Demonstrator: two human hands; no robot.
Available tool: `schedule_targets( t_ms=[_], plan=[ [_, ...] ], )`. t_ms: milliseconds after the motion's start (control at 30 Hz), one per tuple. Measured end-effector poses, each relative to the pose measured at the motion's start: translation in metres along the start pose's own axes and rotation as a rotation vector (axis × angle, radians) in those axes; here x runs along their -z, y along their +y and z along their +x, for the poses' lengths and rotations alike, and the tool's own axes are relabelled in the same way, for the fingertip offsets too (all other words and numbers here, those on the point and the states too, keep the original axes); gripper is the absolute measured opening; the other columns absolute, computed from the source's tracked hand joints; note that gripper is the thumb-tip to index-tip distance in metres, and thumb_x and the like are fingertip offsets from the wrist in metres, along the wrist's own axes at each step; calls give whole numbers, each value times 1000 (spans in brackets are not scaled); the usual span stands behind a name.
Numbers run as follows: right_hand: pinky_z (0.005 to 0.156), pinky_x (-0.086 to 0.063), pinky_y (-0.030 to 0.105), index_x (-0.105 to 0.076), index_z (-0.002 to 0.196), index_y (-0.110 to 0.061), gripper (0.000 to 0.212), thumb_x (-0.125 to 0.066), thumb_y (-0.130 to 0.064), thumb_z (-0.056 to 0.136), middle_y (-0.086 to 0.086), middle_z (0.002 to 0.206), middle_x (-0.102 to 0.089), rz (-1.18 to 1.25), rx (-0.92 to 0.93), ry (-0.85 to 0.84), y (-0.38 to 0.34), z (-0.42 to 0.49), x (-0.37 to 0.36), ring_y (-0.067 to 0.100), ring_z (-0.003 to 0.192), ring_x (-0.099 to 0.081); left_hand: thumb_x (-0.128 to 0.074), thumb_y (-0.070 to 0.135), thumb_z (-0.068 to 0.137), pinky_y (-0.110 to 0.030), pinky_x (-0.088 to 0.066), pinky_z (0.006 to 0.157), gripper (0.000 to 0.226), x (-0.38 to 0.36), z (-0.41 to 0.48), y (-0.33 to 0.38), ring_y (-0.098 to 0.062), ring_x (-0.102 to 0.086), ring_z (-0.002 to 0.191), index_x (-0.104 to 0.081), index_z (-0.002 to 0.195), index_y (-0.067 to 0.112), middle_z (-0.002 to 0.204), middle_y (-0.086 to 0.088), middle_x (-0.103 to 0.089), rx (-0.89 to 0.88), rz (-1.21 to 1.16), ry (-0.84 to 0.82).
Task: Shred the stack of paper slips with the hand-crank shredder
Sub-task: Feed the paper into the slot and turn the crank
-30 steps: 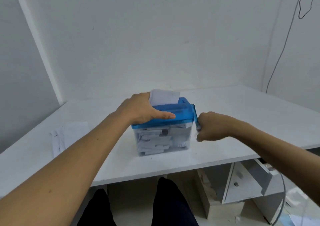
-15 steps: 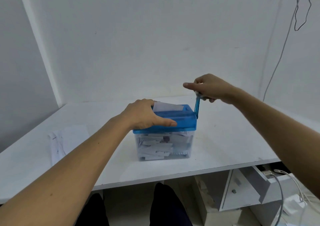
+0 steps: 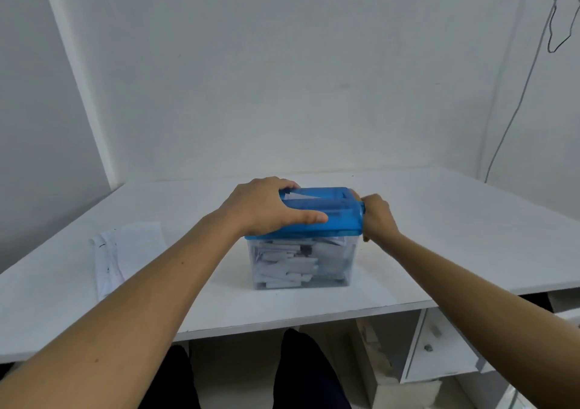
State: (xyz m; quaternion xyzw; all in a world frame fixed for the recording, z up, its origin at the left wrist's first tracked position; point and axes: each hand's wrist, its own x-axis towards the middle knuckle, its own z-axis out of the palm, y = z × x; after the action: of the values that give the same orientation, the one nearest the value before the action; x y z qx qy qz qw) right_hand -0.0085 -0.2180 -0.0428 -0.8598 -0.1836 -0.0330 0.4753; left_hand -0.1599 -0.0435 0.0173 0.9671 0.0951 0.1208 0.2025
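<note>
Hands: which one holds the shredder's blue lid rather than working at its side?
The left hand grips the blue lid from above, thumb along its front edge. The right hand is fisted at the lid's right end, round the crank.

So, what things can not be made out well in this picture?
- Crank handle: head view, wrapped inside the right hand; nothing of it shows.
- Paper slip in the slot: head view, mostly hidden by the left hand and the blue lid.
- Marks on the stack of slips: head view, too small to read.
- Cable on the wall: head view, cut off by the top edge.
</note>
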Motion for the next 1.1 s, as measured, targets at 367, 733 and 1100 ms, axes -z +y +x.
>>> schedule_targets(
  t_ms=[367, 733, 1100],
  plan=[
    [57, -51, 28, -61, 87, -3, 49, -44, -48, 93, 9, 68, -63, 164, 37, -373, 13, -76, 48, 19, 58, -56, -59, 95, 48, -38, -44, 107, 112, 4, 1, 4, -17, -51, 129, -48, 144, 39, 145, 14, -52, 28, 63, -38],
    [53, -49, 27, -61, 87, -13, 36, -56, -47, 98, -1, 74, -53, 407, 157, -241, -40, -17, 66, 15, 60, -52, -57, 99, 36, -42, -44, 108, 124, 3, 0, 3, -16, -52, 125, -48, 144, 39, 142, 16, -52, 54, 2, -37],
    [87, -57, 39, -64, 100, -5, 34, -57, -38, 98, 8, 95, -68, 115, -49, -201, -17, 19, 20, 16, 85, -62, -54, 91, 62, -33, -42, 103, 94, 2, -3, 4, -13, -52, 121, -50, 141, 40, 134, 19, -54, -7, 47, -27]
  ],
)
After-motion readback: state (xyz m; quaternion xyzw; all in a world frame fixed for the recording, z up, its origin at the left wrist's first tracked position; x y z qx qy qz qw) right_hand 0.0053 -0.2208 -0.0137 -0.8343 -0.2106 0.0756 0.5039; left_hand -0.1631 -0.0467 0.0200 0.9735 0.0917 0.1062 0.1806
